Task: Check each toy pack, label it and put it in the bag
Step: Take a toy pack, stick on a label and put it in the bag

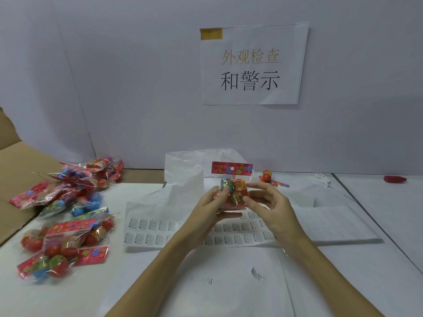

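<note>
Toy pack [233, 191] is held upright above the sheet of warning labels [158, 227], pinched between the left hand [214, 207] and right hand [266, 200], each grip curled on its sides. No label can be seen on it yet. A pile of packs [66, 213] waits at the left; the white bag [183, 172] lies behind, so most work seems left.

Taped paper sign [253, 65] on the wall; cardboard box [13, 170] far left.
</note>
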